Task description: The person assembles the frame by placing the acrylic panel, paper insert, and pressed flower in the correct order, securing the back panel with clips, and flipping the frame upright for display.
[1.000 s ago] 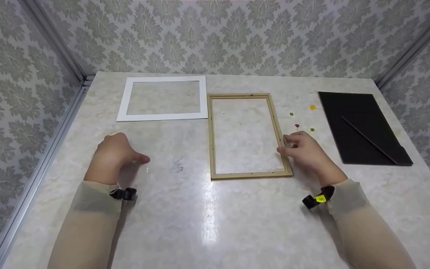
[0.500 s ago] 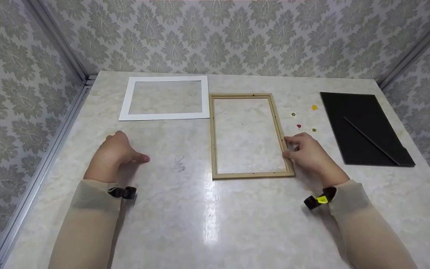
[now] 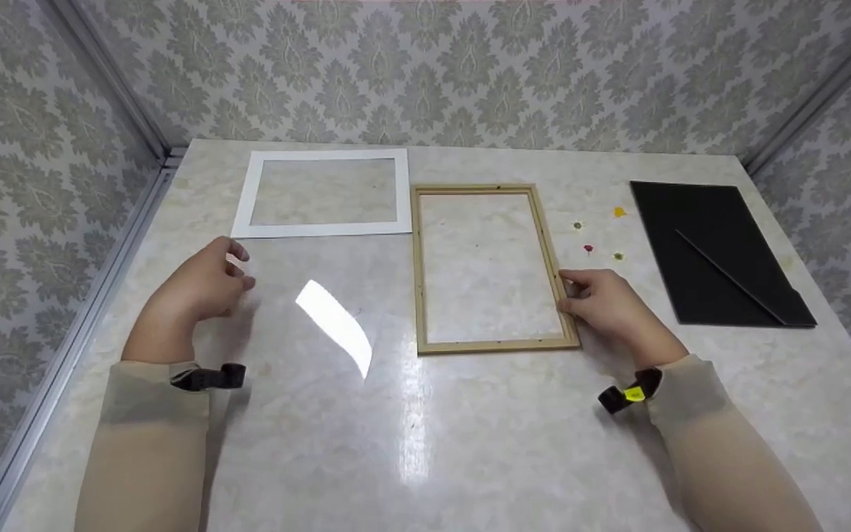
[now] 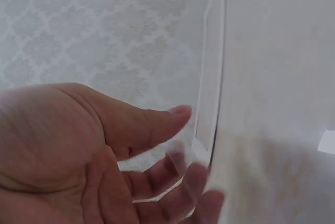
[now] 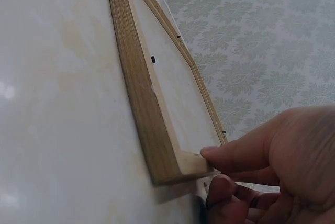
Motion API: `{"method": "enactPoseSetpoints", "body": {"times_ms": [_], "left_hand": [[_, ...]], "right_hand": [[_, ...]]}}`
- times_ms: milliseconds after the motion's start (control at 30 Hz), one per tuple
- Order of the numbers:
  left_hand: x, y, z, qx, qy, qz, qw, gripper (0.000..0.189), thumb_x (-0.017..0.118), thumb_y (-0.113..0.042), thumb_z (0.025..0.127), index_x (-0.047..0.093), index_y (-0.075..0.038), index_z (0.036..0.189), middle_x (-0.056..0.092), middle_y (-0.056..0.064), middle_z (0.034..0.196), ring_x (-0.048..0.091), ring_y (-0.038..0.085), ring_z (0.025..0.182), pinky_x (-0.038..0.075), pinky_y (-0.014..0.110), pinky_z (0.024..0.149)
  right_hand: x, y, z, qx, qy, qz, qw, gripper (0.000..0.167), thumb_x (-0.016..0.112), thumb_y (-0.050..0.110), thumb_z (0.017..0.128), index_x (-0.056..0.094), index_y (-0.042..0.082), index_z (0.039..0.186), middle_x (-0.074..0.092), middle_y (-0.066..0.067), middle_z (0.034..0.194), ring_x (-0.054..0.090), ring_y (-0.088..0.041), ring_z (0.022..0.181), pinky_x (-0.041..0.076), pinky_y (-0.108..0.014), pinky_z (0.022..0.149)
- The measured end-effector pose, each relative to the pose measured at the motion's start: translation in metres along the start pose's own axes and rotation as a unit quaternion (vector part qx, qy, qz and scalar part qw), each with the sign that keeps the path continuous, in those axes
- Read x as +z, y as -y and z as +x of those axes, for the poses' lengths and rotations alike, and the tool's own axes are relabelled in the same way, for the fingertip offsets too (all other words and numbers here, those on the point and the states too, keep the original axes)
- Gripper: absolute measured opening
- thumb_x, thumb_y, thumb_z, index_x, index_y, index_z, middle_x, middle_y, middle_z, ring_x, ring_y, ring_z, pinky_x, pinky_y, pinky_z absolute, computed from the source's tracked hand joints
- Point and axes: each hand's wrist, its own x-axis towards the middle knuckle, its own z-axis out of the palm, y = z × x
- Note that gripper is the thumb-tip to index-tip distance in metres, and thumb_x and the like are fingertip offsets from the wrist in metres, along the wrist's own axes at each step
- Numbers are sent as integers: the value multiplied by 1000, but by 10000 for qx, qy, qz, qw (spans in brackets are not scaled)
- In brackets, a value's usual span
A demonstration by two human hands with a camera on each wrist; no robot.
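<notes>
A wooden picture frame [image 3: 498,347] lies upright-wise in the middle of the table. My right hand [image 3: 610,303] pinches its right side between thumb and fingers, and the right wrist view shows the thumb on the wood [image 5: 144,103]. To the left, a bright glare [image 3: 337,325] with a curved edge shows a clear, flexible sheet whose outline is mostly invisible. Beside it, my left hand [image 3: 207,284] has its thumb and loosely bent fingers apart in the left wrist view; whether the fingertips touch the sheet cannot be seen. Beyond that hand lies a white mat [image 3: 322,230].
Several small pressed flowers, including a red one [image 3: 588,249] and a yellow one [image 3: 620,212], lie right of the frame. A black backing board [image 3: 699,281] with a slanted strut lies at the right. A patterned wall [image 3: 425,74] stands behind the table.
My left hand has moved left and turned, its thumb drawn in. A large white glare now shows on the clear sheet where only a faint mark was. My right hand stays at the frame.
</notes>
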Motion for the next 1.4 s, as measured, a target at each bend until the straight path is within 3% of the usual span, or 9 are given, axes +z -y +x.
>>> {"method": "enactPoseSetpoints", "body": {"times_ms": [200, 300, 400, 533, 633, 967, 1267, 1333, 1400], "left_hand": [[-3, -3, -2, 112, 337, -1565, 9870, 60, 37, -10, 115, 13, -9, 171, 50, 20, 150, 70, 21, 103, 68, 36, 85], [-6, -5, -4, 269, 284, -2532, 9666, 49, 42, -11, 118, 25, -19, 163, 55, 10, 137, 71, 16, 96, 71, 36, 84], [-9, -4, -6, 499, 223, -3766, 9248, 38, 49, -11, 119, 35, -27, 150, 68, 3, 128, 78, 15, 94, 73, 38, 84], [-12, -7, -6, 1033, 156, -5170, 8496, 37, 53, -10, 119, 39, -28, 148, 77, 4, 123, 84, 21, 96, 74, 38, 83], [-9, -10, -4, 1373, 79, -5789, 8037, 39, 54, -9, 118, 41, -25, 151, 77, 8, 124, 84, 24, 98, 73, 36, 83], [12, -39, 7, 1708, 134, -6774, 7154, 37, 55, -11, 118, 51, -25, 152, 76, 15, 123, 84, 30, 106, 72, 45, 96], [36, -96, 23, 1794, 324, -7205, 6691, 56, 43, -10, 122, 42, -31, 174, 78, 19, 130, 83, 31, 115, 71, 40, 99], [42, -108, 26, 1723, 458, -7223, 6682, 62, 41, -7, 122, 36, -33, 178, 78, 18, 132, 83, 31, 114, 71, 38, 99], [47, -119, 30, 1680, 539, -7121, 6795, 67, 40, -5, 121, 30, -35, 180, 77, 17, 134, 83, 28, 111, 71, 34, 97]], "right_hand": [[-1, -1, -1, 116, 133, 377, 9991, 68, 72, 13, 109, 46, 5, 172, 74, -11, 99, 63, -13, 66, 55, -26, 59], [-1, -1, -2, 154, 204, 526, 9983, 70, 72, 12, 109, 44, 6, 173, 72, -6, 91, 61, -13, 59, 54, -28, 54], [-2, -1, -1, 100, 205, 492, 9985, 70, 72, 13, 109, 44, 5, 173, 72, -5, 90, 59, -11, 56, 52, -27, 52], [-4, -2, -1, 109, 175, 483, 9986, 70, 72, 13, 108, 45, 6, 173, 72, -6, 90, 57, -11, 55, 51, -27, 52], [-3, -1, -1, 188, 178, 497, 9984, 69, 71, 15, 110, 45, 8, 173, 73, -6, 91, 59, -13, 58, 52, -28, 54], [-6, -2, -1, 328, 293, 505, 9978, 67, 64, 15, 109, 44, 9, 173, 72, -4, 87, 58, -13, 56, 52, -29, 52], [-6, -3, 2, 19, 84, 165, 9998, 67, 70, 15, 105, 51, 4, 169, 78, -8, 94, 61, -12, 71, 48, -24, 62], [-5, -3, 2, 35, 58, 172, 9998, 66, 70, 15, 105, 52, 5, 168, 77, -8, 93, 60, -13, 72, 48, -24, 62], [-3, -3, 3, 37, 53, 199, 9998, 66, 70, 15, 105, 52, 5, 168, 77, -7, 93, 60, -12, 72, 48, -24, 62]]}}
